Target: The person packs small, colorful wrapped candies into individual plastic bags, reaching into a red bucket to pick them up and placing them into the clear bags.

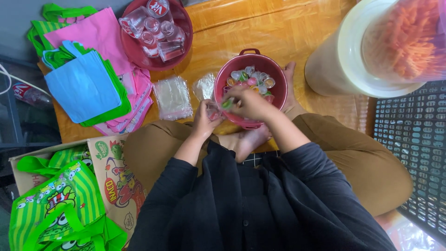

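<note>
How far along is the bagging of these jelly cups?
Done: no filled bags are visible. In hand: the left hand holds a small clear bag while the right hand brings a jelly cup. Left: many cups in the red basin, and a stack of empty bags.

The bowl (274, 69) is dark pink, and the small cups (251, 79) in it are pink, green and orange. The flat bags (83, 86) are blue, pink and green, the bags (55, 204) in the box green-striped. The floor (278, 32) is yellow-brown wood.
</note>
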